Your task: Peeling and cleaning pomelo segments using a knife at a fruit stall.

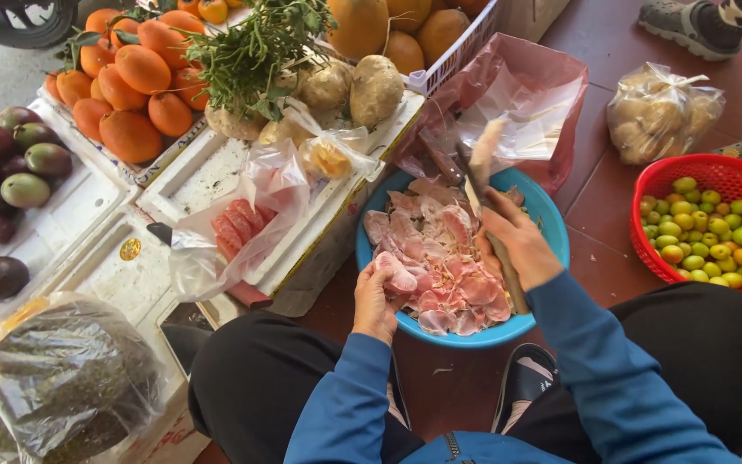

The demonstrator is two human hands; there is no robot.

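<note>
Red-tiled floor: round blue plastic basin nearly full of pink peelings (fruit rind, seemingly); left hand grips a pink fruit piece, right hand clasps a wooden-handled knife.

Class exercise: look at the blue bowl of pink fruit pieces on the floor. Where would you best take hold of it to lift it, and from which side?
Probably by the rim of the blue bowl, with both hands, at its far-right edge and its near edge by the left hand. The rim is the only bare part. The pink fruit pieces fill the inside, a white box crowds the left side, and the right hand with its knife is over the middle.
</note>
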